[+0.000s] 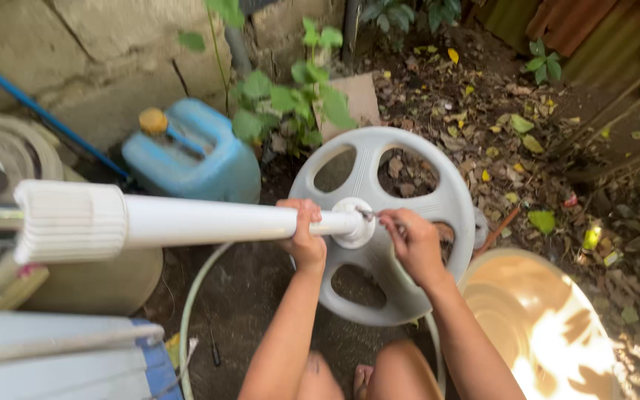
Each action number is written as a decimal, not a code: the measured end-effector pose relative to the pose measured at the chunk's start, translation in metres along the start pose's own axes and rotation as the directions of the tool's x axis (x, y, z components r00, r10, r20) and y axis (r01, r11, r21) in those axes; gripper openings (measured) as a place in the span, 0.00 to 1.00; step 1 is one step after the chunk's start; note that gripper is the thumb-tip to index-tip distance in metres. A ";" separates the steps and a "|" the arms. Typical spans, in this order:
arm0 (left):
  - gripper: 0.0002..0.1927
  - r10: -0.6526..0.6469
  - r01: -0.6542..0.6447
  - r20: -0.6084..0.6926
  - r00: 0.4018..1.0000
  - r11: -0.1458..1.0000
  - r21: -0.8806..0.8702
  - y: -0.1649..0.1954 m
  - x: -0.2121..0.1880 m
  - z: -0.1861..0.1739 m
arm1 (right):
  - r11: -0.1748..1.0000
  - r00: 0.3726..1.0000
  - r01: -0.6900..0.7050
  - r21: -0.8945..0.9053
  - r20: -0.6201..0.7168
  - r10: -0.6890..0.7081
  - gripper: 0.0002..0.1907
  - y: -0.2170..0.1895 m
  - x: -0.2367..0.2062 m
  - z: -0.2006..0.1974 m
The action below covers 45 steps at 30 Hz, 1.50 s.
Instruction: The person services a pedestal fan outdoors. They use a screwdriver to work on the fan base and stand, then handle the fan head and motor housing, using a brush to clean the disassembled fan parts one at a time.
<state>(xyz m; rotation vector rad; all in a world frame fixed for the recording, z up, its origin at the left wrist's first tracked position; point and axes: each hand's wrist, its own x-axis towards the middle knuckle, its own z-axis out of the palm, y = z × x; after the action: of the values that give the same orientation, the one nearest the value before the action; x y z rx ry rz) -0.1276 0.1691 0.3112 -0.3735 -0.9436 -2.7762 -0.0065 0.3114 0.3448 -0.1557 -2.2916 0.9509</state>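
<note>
Outdoors, bare dirt strewn with dry leaves runs along a concrete wall, with a blue jug [187, 152] and green plant [290, 96] behind. From the head view, a white fan pole [209, 221] lies level, its long axis running left to right into the round white base [383, 222], which stands on edge. Left hand [305, 237] wraps closed around the pole beside the base hub; right hand [412, 241] pinches a thin tool [368, 215] at the hub
</note>
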 end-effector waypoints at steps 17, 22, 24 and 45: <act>0.05 0.118 -0.119 -0.056 0.991 0.993 -0.023 0.188 0.117 0.359 | 0.997 0.987 0.065 0.029 -0.146 -0.060 0.05 -0.235 0.230 -0.268; 0.06 0.173 -0.173 -0.018 0.985 0.984 -0.047 0.241 0.117 0.425 | 0.996 0.971 0.087 0.021 -0.225 -0.080 0.05 -0.286 0.256 -0.316; 0.06 0.186 -0.185 -0.003 0.983 0.978 -0.094 0.255 0.118 0.437 | 0.998 0.965 0.062 0.027 -0.258 -0.053 0.06 -0.300 0.261 -0.326; 0.08 0.154 -0.151 0.145 0.977 0.988 -0.033 0.372 0.318 0.354 | 0.923 0.954 0.278 -0.267 -0.037 -0.298 0.03 -0.434 0.428 -0.171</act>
<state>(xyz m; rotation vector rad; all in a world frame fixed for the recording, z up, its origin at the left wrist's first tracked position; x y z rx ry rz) -0.2731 0.0675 0.8887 -0.6344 -0.8760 -2.6506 -0.1831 0.2395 0.9488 0.0359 -2.2794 0.4849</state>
